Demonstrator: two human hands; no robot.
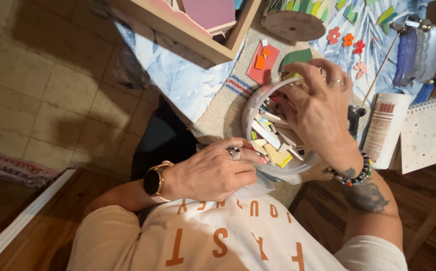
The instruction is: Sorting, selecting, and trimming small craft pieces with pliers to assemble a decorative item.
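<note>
Rummaging hand (pixel 318 113) inside clear tub (pixel 252 108)

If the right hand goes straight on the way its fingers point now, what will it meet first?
The right hand reaches into the clear tub, fingers pointing down-left; most likely it first meets the coloured scraps there, though depth is unclear.

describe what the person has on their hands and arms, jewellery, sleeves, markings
The left hand has a chunky silver ring and a dark round-faced watch on a pale pink strap. The right hand wears a thin ring, a dark beaded bracelet with a few coloured beads at the wrist, and a dark tattoo on the forearm. Both sleeves are short, cream-coloured.
</note>
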